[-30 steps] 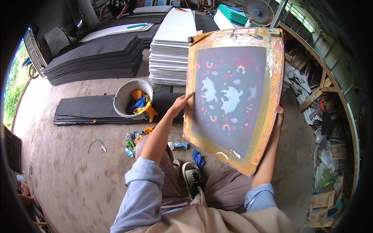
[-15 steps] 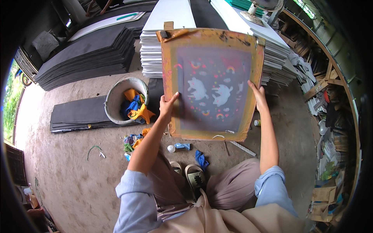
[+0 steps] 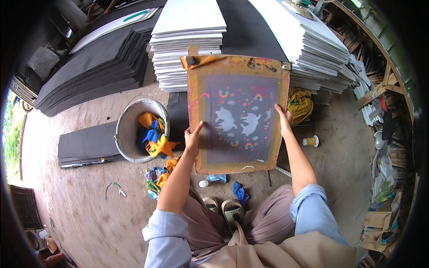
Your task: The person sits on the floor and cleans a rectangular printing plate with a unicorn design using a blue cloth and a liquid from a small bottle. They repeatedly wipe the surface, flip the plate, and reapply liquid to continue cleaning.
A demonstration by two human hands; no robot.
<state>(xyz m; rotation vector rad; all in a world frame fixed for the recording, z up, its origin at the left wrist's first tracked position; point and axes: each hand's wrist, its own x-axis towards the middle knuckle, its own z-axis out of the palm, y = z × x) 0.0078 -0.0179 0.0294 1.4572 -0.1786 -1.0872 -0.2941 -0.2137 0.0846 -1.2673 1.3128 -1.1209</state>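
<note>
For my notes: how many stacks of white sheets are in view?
2. One stack of white sheets stands behind the frame's left corner; a larger stack stands behind its right corner. More may be hidden.

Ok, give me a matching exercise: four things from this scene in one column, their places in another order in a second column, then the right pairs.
Things:
1. printing screen
2. bucket
3. yellow cloth
4. small bottle

Places:
A. on the ground right of the right forearm
B. bunched at the foot of the right-hand sheet stack
C. held at its sides by the left hand and right hand
D. on the ground left of the screen, with coloured rags inside

Pairs: 1-C, 2-D, 3-B, 4-A
</note>
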